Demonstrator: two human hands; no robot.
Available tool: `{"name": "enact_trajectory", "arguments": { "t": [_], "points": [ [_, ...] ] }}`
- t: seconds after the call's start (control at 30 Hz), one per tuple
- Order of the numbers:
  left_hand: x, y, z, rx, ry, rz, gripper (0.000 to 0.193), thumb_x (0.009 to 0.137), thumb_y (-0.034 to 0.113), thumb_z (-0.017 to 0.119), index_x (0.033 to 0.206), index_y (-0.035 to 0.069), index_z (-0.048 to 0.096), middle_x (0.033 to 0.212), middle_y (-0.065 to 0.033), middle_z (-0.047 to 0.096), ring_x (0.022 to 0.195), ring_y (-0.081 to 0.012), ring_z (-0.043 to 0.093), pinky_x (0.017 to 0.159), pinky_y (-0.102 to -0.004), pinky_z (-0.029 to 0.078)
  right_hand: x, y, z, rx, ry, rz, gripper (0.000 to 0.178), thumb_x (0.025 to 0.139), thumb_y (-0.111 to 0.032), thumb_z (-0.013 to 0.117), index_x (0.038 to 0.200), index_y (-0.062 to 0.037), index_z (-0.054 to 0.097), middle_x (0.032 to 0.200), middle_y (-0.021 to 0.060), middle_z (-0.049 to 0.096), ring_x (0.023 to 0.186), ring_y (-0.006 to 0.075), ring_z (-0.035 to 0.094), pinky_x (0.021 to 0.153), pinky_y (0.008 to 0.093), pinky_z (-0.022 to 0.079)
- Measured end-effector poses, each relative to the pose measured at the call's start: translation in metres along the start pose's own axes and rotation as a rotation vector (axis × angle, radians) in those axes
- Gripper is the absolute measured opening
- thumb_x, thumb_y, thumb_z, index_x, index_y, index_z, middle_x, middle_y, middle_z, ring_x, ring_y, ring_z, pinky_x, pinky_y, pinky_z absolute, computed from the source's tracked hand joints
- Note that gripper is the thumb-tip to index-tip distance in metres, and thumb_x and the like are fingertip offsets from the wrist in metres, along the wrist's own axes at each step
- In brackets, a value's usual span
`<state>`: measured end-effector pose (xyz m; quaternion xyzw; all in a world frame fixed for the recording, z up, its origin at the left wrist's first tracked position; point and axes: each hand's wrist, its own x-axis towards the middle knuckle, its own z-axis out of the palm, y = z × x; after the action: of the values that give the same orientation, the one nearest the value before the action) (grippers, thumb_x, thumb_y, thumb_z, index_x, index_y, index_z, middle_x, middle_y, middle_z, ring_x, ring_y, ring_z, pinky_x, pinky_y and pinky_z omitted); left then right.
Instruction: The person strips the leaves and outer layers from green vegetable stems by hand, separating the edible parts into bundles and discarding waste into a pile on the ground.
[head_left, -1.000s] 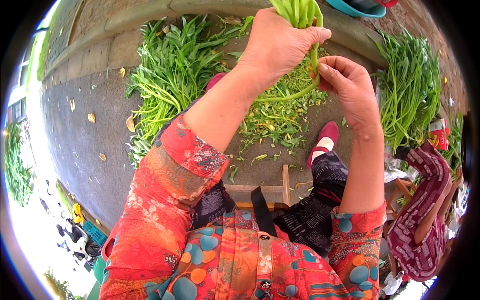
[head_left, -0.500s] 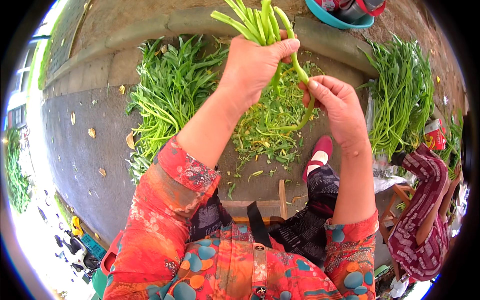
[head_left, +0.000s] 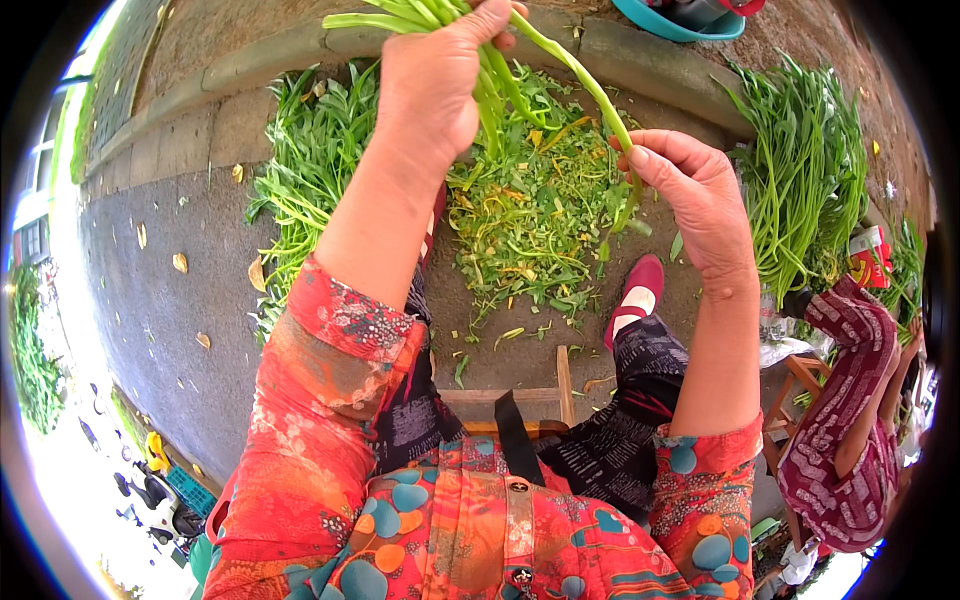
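Note:
My left hand (head_left: 430,95) is closed around a bunch of thick green leaf-vegetable stems (head_left: 400,14), whose cut ends point up and left; their lower ends hang beneath the fist. One long stem (head_left: 578,68) runs from that fist to my right hand (head_left: 700,205), which pinches its lower end between thumb and fingers. Just below those fingertips a short green piece (head_left: 628,212) shows, slightly blurred; whether it is still attached I cannot tell. Under both hands, chopped leaves and stem trimmings (head_left: 530,225) lie scattered on the ground.
Long leafy greens (head_left: 325,130) are heaped at the left, another pile (head_left: 805,160) at the right. Behind runs a concrete curb (head_left: 655,72) with a blue basin (head_left: 665,28) beyond. Another person (head_left: 840,450) sits at the right near a red box (head_left: 868,258). My red shoe (head_left: 640,285) stands beside the trimmings.
My left hand has moved left and slightly up with the bunch, widening the gap between my hands. The stem's long curled tail no longer hangs below my right hand.

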<state>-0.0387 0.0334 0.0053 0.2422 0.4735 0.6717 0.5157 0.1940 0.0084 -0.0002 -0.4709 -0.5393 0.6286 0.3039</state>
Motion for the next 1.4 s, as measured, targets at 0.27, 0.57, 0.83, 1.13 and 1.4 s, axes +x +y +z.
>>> {"name": "enact_trajectory", "arguments": {
  "t": [0.27, 0.57, 0.83, 1.13, 1.4],
  "points": [
    [-0.002, 0.0, -0.004, 0.024, -0.118, 0.045, 0.021, 0.084, 0.007, 0.066, 0.103, -0.001, 0.062, 0.091, -0.0092, 0.067, 0.081, -0.016, 0.061, 0.073, -0.0287, 0.051, -0.003, 0.004, 0.012, -0.145, -0.162, 0.068, 0.021, 0.087, -0.01, 0.061, 0.101, 0.0035, 0.066, 0.081, 0.0021, 0.065, 0.072, 0.0064, 0.054, 0.066, 0.0223, 0.044],
    [-0.027, -0.008, 0.015, 0.135, -0.3, -0.305, 0.029, 0.085, 0.009, 0.065, 0.109, -0.006, 0.059, 0.086, -0.0085, 0.065, 0.079, -0.0162, 0.061, 0.074, -0.0283, 0.049, -0.001, 0.0, -0.013, -0.038, 0.236, 0.012, 0.018, 0.089, -0.013, 0.058, 0.093, 0.003, 0.067, 0.076, 0.0012, 0.063, 0.069, 0.0065, 0.053, 0.064, 0.0221, 0.044],
    [-0.045, -0.014, 0.026, 0.317, -0.432, -0.397, 0.027, 0.082, 0.01, 0.068, 0.105, -0.003, 0.062, 0.085, -0.0047, 0.063, 0.077, -0.0134, 0.059, 0.071, -0.0274, 0.048, -0.003, -0.009, -0.019, 0.452, 0.26, 0.03, 0.022, 0.087, -0.014, 0.066, 0.103, -0.0003, 0.067, 0.089, 0.0048, 0.067, 0.072, 0.0078, 0.058, 0.068, 0.0221, 0.047],
    [-0.046, -0.016, 0.027, 0.478, -0.505, -0.361, 0.027, 0.082, 0.012, 0.07, 0.103, -0.002, 0.063, 0.087, -0.0064, 0.065, 0.077, -0.0142, 0.06, 0.072, -0.0281, 0.048, -0.004, -0.008, -0.02, 0.399, 0.279, 0.016, 0.015, 0.088, -0.013, 0.063, 0.092, 0.0012, 0.066, 0.078, 0.0024, 0.064, 0.067, 0.0066, 0.055, 0.063, 0.0212, 0.044],
    [-0.045, -0.016, 0.028, 0.463, -0.483, -0.287, 0.026, 0.085, 0.021, 0.069, 0.101, 0.001, 0.064, 0.086, -0.0045, 0.066, 0.077, -0.0115, 0.059, 0.071, -0.0258, 0.046, 0.002, -0.003, -0.017, 0.504, 0.212, -0.008, 0.016, 0.087, -0.015, 0.064, 0.092, 0.0002, 0.067, 0.079, 0.0032, 0.064, 0.068, 0.0091, 0.056, 0.066, 0.0234, 0.045]
  ]
}}
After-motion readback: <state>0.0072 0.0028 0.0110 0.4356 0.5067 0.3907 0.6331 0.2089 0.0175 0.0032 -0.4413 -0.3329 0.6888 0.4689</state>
